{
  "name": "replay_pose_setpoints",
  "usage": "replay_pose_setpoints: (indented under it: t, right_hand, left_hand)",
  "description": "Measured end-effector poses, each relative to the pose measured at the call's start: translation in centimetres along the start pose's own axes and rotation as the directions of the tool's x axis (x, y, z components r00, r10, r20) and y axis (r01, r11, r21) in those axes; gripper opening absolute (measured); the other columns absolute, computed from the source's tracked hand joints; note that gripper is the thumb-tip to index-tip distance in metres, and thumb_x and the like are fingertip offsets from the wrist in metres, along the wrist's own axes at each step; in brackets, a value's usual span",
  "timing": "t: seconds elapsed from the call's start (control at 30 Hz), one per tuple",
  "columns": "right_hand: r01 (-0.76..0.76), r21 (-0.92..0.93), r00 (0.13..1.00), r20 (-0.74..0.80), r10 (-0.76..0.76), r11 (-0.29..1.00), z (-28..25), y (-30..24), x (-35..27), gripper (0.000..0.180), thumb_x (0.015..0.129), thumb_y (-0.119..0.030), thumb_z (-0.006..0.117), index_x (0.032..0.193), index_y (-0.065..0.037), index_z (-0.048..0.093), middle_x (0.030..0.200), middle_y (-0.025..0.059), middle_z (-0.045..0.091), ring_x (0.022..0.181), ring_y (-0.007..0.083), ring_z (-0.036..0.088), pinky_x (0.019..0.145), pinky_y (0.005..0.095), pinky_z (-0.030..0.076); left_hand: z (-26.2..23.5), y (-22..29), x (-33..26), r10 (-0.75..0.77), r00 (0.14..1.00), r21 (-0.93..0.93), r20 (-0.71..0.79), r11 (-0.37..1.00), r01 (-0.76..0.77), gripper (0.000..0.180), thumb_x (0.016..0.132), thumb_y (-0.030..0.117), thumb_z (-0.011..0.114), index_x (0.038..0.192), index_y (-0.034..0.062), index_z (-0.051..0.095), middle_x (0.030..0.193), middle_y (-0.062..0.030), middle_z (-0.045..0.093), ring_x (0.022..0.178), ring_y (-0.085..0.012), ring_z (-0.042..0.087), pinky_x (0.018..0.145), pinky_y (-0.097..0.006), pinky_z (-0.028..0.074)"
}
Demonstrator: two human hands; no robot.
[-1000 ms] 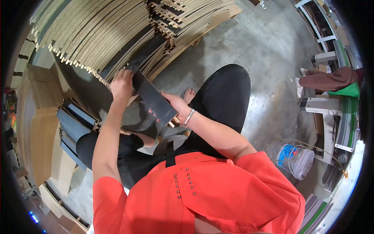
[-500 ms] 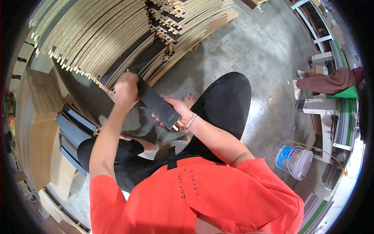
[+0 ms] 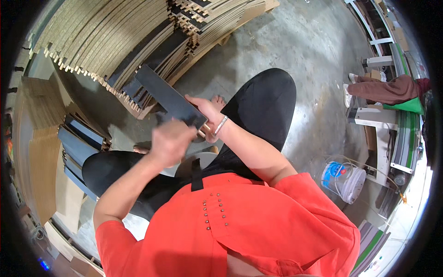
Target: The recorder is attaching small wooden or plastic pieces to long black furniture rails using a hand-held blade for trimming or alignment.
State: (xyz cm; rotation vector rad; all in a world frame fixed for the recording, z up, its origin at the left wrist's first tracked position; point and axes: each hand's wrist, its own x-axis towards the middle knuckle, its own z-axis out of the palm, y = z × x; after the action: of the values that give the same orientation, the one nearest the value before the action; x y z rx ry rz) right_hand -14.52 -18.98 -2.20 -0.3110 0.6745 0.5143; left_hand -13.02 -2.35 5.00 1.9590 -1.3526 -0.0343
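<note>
I saw the left hand leave the far end of the black board within the last half second and come down to the near end, where wooden pegs stuck out. Motion smeared it, so I couldn't tell how far apart its fingers were, whether they touched the board's near left corner, or whether they had hold of anything. The right hand had kept its place, clasped about the right edge of the near end, just beside the pegs. The board hung slantwise in the air above the floor, its far end now uncovered and, from my angle, overlapping the near corner of the stack of panels. For the work, I read the shift as attention passing from one end of the board to the other, with the right hand probably bearing the weight alone; nothing told me that the board was finished.
</note>
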Motion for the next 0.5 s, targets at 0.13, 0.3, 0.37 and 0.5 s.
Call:
replay_pose_setpoints:
  t: [0.13, 0.3, 0.37, 0.5]
  right_hand:
    - [0.044, -0.227, 0.991, 0.136, -0.013, 0.973, 0.2, -0.1, -0.6, 0.042, 0.099, -0.039, 0.044, 0.104, 0.000, 0.060, 0.091, 0.0169, 0.067, 0.074, 0.0277, 0.067, 0.066, 0.0377, 0.056]
    - [0.064, -0.202, 0.997, -0.019, -0.069, 0.977, 1.0, 0.4, 0.0, 0.039, 0.100, -0.033, 0.044, 0.111, 0.003, 0.057, 0.096, 0.0180, 0.067, 0.080, 0.0246, 0.068, 0.070, 0.0335, 0.057]
    - [0.054, -0.113, 0.996, 0.082, -0.045, 0.992, 0.9, 0.1, 0.0, 0.037, 0.100, -0.034, 0.042, 0.104, -0.002, 0.060, 0.090, 0.0153, 0.067, 0.075, 0.0265, 0.067, 0.069, 0.0382, 0.056]
    - [0.073, -0.211, 0.971, 0.238, -0.021, 0.975, -0.1, -0.3, 0.1, 0.037, 0.099, -0.036, 0.044, 0.106, -0.003, 0.060, 0.094, 0.0139, 0.067, 0.077, 0.0260, 0.067, 0.071, 0.0380, 0.056]
  left_hand:
    - [0.2, -6.3, 2.1, -0.342, 0.889, 0.122, -0.306, 0.912, 0.392, 0.006, 0.077, 0.003, 0.061, 0.074, 0.0068, 0.064, 0.070, -0.0119, 0.059, 0.068, -0.0317, 0.060, 0.060, -0.039, 0.048]
    - [2.4, 2.4, -0.8, 0.079, 0.993, -0.100, -0.090, 0.991, -0.088, 0.006, 0.069, 0.008, 0.064, 0.075, 0.0079, 0.064, 0.071, -0.0101, 0.059, 0.066, -0.0290, 0.059, 0.058, -0.043, 0.045]
    - [1.2, 1.1, -0.5, -0.007, 0.999, 0.097, -0.049, 0.995, 0.012, 0.005, 0.073, 0.006, 0.063, 0.077, 0.0073, 0.065, 0.071, -0.0115, 0.059, 0.068, -0.0297, 0.060, 0.059, -0.041, 0.047]
    - [0.5, -5.4, 2.1, -0.218, 0.911, 0.169, -0.351, 0.942, 0.291, 0.011, 0.068, 0.001, 0.061, 0.075, 0.0091, 0.063, 0.069, -0.0096, 0.057, 0.065, -0.0285, 0.058, 0.056, -0.041, 0.045]
